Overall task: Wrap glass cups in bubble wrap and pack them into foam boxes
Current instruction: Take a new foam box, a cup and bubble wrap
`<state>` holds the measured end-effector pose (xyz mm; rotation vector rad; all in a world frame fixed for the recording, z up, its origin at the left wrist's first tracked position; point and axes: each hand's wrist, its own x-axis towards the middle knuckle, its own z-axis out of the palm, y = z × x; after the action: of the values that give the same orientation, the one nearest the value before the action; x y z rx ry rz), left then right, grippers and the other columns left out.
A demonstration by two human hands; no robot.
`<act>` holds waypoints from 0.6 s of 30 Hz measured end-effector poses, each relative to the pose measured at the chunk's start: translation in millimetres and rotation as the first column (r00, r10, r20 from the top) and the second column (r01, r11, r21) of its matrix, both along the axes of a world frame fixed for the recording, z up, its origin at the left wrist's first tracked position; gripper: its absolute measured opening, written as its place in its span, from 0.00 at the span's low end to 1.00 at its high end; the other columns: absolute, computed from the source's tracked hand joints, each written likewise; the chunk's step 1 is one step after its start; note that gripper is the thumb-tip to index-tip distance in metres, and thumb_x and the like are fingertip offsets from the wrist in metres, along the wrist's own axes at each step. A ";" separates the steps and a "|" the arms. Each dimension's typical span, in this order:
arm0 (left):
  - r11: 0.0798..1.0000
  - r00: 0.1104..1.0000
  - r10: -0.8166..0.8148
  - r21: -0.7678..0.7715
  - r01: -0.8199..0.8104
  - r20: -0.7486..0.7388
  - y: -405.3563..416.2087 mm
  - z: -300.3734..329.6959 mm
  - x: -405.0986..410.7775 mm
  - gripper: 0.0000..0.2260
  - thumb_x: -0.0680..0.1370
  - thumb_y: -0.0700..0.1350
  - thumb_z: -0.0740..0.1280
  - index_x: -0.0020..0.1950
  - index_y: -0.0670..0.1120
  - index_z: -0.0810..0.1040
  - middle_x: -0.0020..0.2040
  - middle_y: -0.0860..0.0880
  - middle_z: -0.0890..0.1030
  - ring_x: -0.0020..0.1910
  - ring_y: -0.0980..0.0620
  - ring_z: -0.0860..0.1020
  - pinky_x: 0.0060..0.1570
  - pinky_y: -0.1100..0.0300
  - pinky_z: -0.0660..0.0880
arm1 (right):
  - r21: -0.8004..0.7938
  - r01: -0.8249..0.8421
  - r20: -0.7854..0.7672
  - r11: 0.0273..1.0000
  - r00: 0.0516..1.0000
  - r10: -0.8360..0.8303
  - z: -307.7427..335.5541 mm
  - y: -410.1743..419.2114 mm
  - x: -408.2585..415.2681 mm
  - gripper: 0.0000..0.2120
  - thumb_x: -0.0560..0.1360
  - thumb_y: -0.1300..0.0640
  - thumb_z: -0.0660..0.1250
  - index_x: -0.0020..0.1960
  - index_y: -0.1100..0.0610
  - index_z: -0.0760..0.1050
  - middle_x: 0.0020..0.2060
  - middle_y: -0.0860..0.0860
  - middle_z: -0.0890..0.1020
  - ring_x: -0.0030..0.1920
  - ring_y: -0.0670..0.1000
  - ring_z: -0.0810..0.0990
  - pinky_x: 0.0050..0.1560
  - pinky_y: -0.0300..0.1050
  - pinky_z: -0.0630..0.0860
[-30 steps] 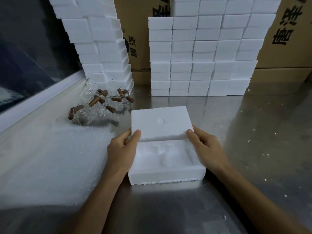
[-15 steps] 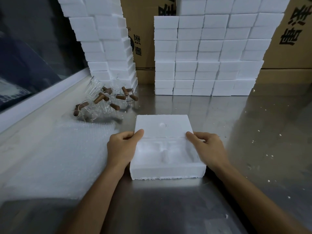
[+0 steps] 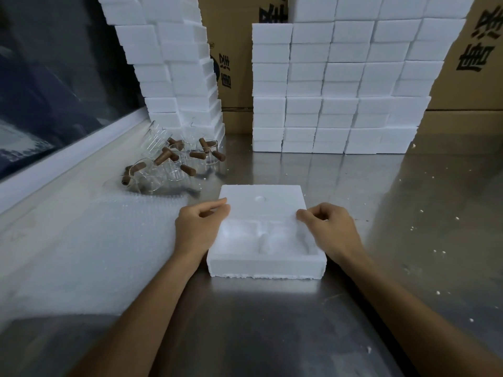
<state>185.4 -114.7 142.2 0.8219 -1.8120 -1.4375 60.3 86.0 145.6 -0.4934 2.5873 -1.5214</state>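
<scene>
While both hands pinch the foam lid (image 3: 261, 200) at its near corners, the foam box (image 3: 266, 263) sits at frame centre on the steel table (image 3: 272, 327).

The left hand (image 3: 200, 227) grips the lid's left edge between thumb and curled fingers; the right hand (image 3: 328, 228) grips the right edge the same way. The lid covers the far half of the box, leaving the near moulded cavities exposed. Glass cups (image 3: 174, 161) with brown handles lie in a loose cluster at centre left, just beyond the bubble wrap (image 3: 89, 240) sheet spread at left. Stacked foam boxes (image 3: 340, 88) stand along the top, with cardboard cartons (image 3: 473, 58) behind them.
</scene>
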 end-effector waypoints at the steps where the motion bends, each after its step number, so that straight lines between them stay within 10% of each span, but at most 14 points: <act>1: 1.000 1.000 -0.013 -0.015 0.013 0.004 0.5 -0.1 0.2 0.07 0.72 0.46 0.76 0.50 0.53 0.86 0.46 0.56 0.85 0.48 0.55 0.81 0.44 0.67 0.74 | 0.010 0.001 -0.001 1.000 1.000 -0.001 0.9 0.3 0.3 0.11 0.71 0.42 0.70 0.38 0.50 0.79 0.33 0.45 0.82 0.35 0.49 0.80 0.46 0.53 0.79; 9: 0.972 0.973 -0.231 -0.032 0.231 0.014 -6.8 1.1 0.6 0.07 0.71 0.43 0.77 0.47 0.51 0.86 0.60 0.64 0.74 0.48 0.74 0.75 0.49 0.71 0.75 | 0.339 -0.022 -0.166 0.940 0.983 0.083 22.7 -8.7 -1.5 0.19 0.73 0.41 0.67 0.59 0.49 0.75 0.52 0.48 0.81 0.52 0.51 0.79 0.54 0.52 0.77; 12: 0.980 0.980 -0.196 -0.044 0.195 -0.022 -6.2 -0.8 -0.5 0.07 0.71 0.42 0.78 0.47 0.49 0.86 0.61 0.60 0.76 0.53 0.69 0.76 0.55 0.66 0.74 | 0.467 0.056 -0.412 0.882 0.897 0.161 36.9 -33.5 -3.0 0.19 0.73 0.46 0.68 0.62 0.50 0.76 0.59 0.52 0.77 0.61 0.56 0.73 0.61 0.54 0.70; 18: 0.981 0.984 -0.177 -0.082 0.173 -0.035 -6.5 -1.7 -2.8 0.05 0.70 0.43 0.78 0.44 0.51 0.87 0.63 0.56 0.79 0.61 0.60 0.77 0.61 0.59 0.74 | 0.383 -0.277 -0.399 0.881 0.811 0.428 54.5 -127.9 6.4 0.12 0.75 0.52 0.68 0.57 0.52 0.79 0.54 0.51 0.80 0.56 0.54 0.78 0.58 0.53 0.75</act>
<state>182.6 -121.3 140.5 0.6001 -1.9352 -1.4698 66.7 -41.9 200.1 -1.3731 2.7645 -0.9308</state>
